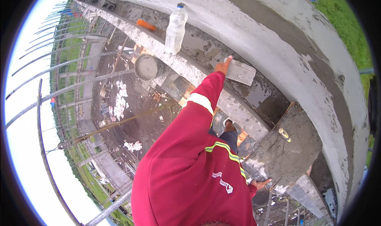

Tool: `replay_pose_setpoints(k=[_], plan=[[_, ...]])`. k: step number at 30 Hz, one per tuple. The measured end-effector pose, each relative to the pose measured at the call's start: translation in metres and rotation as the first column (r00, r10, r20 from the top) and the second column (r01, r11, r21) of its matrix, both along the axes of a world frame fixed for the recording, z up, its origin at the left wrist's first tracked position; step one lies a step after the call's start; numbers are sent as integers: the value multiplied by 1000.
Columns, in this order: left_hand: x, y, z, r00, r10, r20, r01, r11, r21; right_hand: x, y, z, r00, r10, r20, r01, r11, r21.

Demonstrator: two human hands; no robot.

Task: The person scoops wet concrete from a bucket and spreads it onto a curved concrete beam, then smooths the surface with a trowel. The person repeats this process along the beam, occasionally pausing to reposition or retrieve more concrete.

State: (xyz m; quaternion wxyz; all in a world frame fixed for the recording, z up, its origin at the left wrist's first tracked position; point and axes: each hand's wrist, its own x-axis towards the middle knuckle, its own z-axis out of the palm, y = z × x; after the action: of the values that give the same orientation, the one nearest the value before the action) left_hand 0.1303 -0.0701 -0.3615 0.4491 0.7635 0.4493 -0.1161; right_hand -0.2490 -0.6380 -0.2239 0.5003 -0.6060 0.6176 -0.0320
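Note:
My left hand (223, 66), in a red sleeve, reaches out and grips the left end of a flat grey rectangular board (243, 73) inside a wet, mortar-streaked trough (265, 95). My right hand (262, 184) rests with fingers extended at the edge of a mortar-covered board (270, 158) lower right. On that board lies a trowel with a pale yellow handle (284, 134). A clear plastic bottle (176, 31) with a blue cap stands on the rough concrete ledge (154, 39), beyond my left hand.
A curved plastered wall (301, 47) borders the right. Below the ledge are a round mortar bucket (147, 67), an orange pipe piece (146, 25) along the trough, and scattered debris on the ground far below. Metal bars (39, 107) project at the left.

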Motion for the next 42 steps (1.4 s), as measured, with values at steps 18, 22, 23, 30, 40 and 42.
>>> replay_pose_setpoints(k=[18, 22, 23, 30, 40, 42], plan=[[-24, -4, 55, 984, 114, 136, -68, 950, -304, 123, -21, 14, 835, 293, -466, -424, 882, -205], [-23, -9, 48, 981, 123, 152, -76, 956, -282, 133, -13, 15, 826, 272, -494, -417, 884, -210], [-23, -10, 46, 983, 117, 141, -74, 958, -277, 133, -12, 13, 825, 259, -503, -407, 889, -209], [-21, -9, 46, 990, 45, 135, -11, 969, -247, 148, -29, 0, 827, 126, -548, -312, 914, -261], [-24, 0, -1, 988, 40, 149, 8, 950, -312, 151, -64, -21, 928, -326, -182, 308, 944, -120], [-18, 5, -7, 979, 135, 153, -46, 876, -479, 163, -16, -12, 788, -504, -353, 137, 703, -698]])
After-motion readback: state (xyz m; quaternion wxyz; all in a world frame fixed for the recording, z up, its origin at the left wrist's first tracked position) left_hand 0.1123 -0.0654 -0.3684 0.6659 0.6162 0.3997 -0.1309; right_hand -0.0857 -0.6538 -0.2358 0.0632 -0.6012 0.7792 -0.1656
